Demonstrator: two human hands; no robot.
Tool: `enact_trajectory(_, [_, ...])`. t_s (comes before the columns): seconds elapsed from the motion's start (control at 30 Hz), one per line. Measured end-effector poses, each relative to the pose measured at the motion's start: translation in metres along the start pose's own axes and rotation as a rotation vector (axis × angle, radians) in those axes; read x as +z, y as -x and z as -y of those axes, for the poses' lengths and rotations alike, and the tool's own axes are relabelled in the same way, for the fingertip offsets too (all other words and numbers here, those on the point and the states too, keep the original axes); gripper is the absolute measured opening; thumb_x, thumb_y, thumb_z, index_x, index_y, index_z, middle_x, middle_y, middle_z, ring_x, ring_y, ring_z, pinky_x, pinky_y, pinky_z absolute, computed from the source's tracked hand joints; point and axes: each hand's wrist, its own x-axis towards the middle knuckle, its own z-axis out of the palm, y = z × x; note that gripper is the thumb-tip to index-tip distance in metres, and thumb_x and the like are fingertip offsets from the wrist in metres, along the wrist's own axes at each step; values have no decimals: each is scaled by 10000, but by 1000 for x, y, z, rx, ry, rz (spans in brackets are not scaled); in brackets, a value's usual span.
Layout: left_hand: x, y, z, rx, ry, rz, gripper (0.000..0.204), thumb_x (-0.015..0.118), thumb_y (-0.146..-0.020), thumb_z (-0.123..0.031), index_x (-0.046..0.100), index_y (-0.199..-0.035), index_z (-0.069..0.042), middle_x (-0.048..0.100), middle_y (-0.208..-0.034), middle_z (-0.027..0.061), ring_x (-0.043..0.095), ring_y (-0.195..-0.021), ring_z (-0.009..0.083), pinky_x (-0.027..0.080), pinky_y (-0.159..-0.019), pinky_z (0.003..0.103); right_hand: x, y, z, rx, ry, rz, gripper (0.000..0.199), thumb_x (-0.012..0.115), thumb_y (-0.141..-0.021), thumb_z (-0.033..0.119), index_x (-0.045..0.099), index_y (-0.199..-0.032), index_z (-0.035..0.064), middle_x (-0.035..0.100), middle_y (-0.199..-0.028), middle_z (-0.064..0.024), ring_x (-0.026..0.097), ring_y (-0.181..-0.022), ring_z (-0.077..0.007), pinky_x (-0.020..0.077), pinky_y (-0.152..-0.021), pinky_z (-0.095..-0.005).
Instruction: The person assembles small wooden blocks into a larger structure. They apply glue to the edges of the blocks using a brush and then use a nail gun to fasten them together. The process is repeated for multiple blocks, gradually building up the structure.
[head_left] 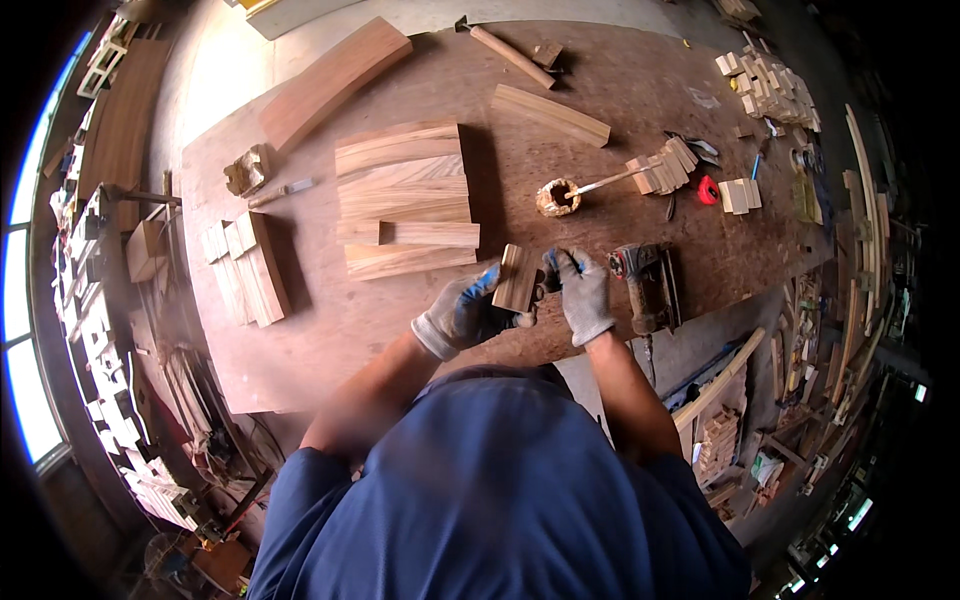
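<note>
In a grey work glove with blue patches, my left hand grips a short wooden block upright near the table's front edge. Close by on the right, my gloved right hand has its fingers drawn together beside the block; what is in them, if anything, is too small to make out. A nail gun lies just right of that hand. Beyond the block stands a glue-smeared pot with a stick leaning out of it. Left of the pot lies a stack of wooden boards, with a narrow strip on top.
On the wooden table are a hammer, a long plank, a brush, a block bundle, a loose board and a red tape measure. Small wood pieces pile up at the far right.
</note>
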Motion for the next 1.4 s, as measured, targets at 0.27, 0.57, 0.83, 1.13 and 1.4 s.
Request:
enact_trajectory(0.27, [2,-7,-10,-190,336,-85,598,638,-1076,-404,549,-1472,35,683,-1369,177,696,-1206,289,594,-1036,428,-6,-1,29,-226,198,66,156,703,-1036,124,750,-1128,6,739,-902,-16,663,-800,-73,558,-716,-263])
enact_trajectory(0.57, [-12,-14,6,-159,275,-35,424,620,-1099,-300,617,-1371,26,709,-1243,123,705,-1092,243,589,-956,397,18,7,48,-188,149,252,203,818,-955,147,757,-1091,9,737,-958,-7,658,-827,-69,573,-765,-259])
enact_trajectory(0.83, [4,-8,-8,-113,-78,-235,438,763,-997,-95,638,-1398,27,757,-1176,85,728,-1055,166,588,-953,320,0,3,52,-177,325,89,205,797,-983,168,764,-1080,-10,743,-927,-6,639,-828,-67,550,-732,-264])
enact_trajectory(1.13, [4,-10,-20,-71,-281,-253,469,788,-973,-86,644,-1403,32,771,-1151,69,726,-1030,123,585,-937,287,6,11,58,-271,366,100,249,764,-1014,239,732,-991,-6,660,-803,39,542,-720,-54,470,-640,-257])
enact_trajectory(1.4, [-1,-11,-14,-39,-181,-306,463,751,-1003,-100,618,-1427,32,753,-1156,73,713,-1027,138,583,-954,306,-10,7,53,-211,352,144,218,769,-1002,213,735,-980,0,657,-804,29,591,-719,-56,502,-627,-264])
